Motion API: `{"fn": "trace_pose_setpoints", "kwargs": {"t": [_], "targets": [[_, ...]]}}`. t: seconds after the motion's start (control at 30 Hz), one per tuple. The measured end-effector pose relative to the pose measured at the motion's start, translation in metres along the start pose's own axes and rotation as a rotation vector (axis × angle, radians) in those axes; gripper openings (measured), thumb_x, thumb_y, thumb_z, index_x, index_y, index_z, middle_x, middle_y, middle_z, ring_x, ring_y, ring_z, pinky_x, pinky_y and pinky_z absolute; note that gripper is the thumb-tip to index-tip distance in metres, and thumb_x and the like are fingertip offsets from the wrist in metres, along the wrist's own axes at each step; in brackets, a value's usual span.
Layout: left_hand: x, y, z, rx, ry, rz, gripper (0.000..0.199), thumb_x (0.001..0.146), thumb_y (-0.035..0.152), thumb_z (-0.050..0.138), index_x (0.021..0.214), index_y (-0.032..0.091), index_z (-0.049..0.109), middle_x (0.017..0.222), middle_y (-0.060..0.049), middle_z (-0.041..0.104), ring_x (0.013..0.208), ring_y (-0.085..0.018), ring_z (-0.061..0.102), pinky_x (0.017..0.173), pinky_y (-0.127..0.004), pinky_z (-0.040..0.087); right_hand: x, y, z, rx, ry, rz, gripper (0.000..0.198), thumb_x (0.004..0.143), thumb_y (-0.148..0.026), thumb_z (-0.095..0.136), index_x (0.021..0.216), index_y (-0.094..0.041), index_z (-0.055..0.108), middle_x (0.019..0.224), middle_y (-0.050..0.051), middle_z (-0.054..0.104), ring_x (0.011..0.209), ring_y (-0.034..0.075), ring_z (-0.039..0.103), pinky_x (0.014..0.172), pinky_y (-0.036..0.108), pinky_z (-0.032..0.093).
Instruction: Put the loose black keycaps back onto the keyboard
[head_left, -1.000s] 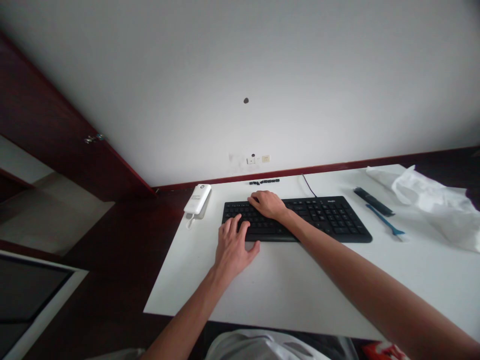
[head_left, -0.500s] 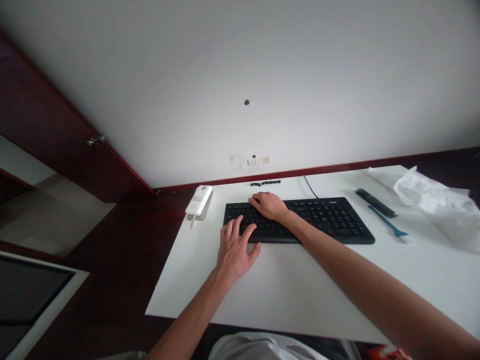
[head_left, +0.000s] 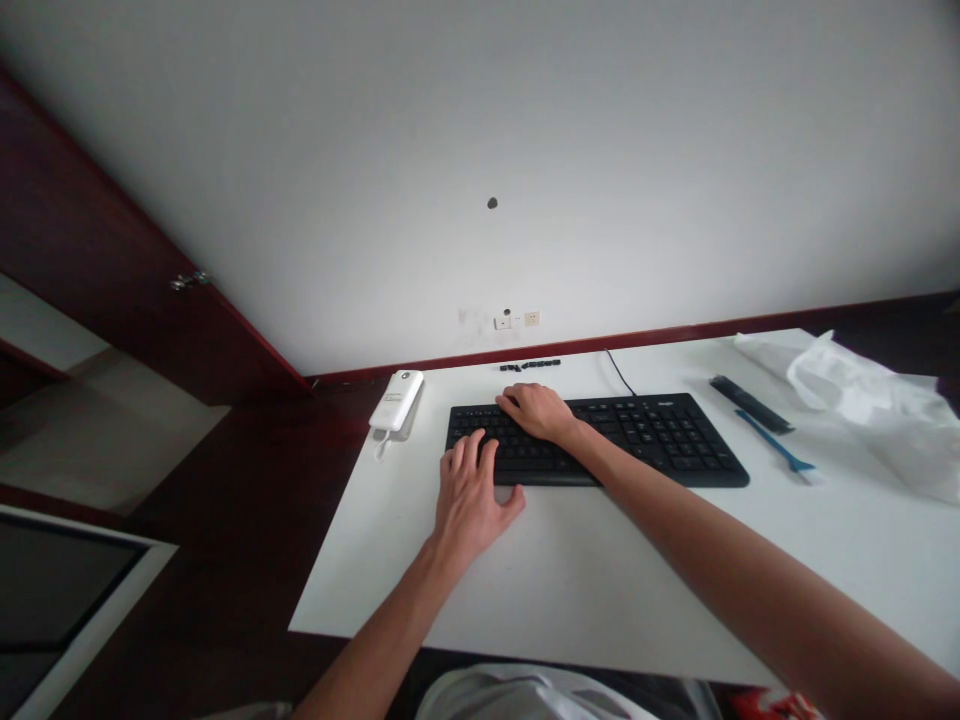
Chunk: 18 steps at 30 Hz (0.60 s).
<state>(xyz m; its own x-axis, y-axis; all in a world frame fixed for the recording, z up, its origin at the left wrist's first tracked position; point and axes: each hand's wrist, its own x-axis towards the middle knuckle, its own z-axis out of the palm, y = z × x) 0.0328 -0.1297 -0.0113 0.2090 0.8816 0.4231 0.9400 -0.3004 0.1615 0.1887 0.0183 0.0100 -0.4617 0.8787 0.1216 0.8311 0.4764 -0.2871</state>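
A black keyboard [head_left: 660, 440] lies flat on the white table, its number pad to the right. My left hand [head_left: 472, 500] rests at its front left part, fingertips bent over the keys and thumb out to the side near the front edge; it is open and grips nothing. Across the upper left keys lies my right hand [head_left: 538, 412], its thumb and fingers brought close together at the back rows. Whatever may be between those fingertips is too small or hidden to tell. Behind the keyboard sits a row of several small black keycaps [head_left: 531, 366].
A white power bank [head_left: 397, 400] with a short cable lies left. To the right are a black strip-like item [head_left: 750, 404], a blue-handled brush [head_left: 776, 443] and a crumpled white plastic bag [head_left: 870, 405]. The keyboard's cable [head_left: 621, 373] runs off the table's back edge.
My left index finger has drawn left, closer to the other fingers. The right hand and the keyboard stay where they were.
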Motion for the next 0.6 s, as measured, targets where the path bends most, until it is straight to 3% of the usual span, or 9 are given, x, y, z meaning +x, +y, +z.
{"fn": "trace_pose_setpoints", "kwargs": {"t": [0.4, 0.6], "targets": [[0.0032, 0.0040, -0.0068, 0.017, -0.045, 0.004, 0.057, 0.084, 0.035, 0.069, 0.138, 0.025, 0.057, 0.146, -0.014, 0.051, 0.128, -0.035, 0.049, 0.108, -0.056, 0.044, 0.0008, 0.0005, 0.0016, 0.006, 0.001, 0.003, 0.051, 0.109, -0.050, 0.032, 0.098, -0.021, 0.072, 0.107, 0.010, 0.077, 0.098, 0.024, 0.071, 0.080, 0.029, 0.041], [0.0035, 0.0037, -0.0057, 0.014, -0.038, -0.003, 0.059, 0.083, 0.036, 0.070, 0.139, 0.022, 0.057, 0.147, -0.015, 0.051, 0.129, -0.036, 0.048, 0.109, -0.056, 0.044, 0.0012, 0.0015, 0.0025, 0.002, 0.006, -0.001, 0.050, 0.109, -0.051, 0.032, 0.097, -0.021, 0.071, 0.107, 0.010, 0.077, 0.098, 0.024, 0.071, 0.079, 0.029, 0.041]]}}
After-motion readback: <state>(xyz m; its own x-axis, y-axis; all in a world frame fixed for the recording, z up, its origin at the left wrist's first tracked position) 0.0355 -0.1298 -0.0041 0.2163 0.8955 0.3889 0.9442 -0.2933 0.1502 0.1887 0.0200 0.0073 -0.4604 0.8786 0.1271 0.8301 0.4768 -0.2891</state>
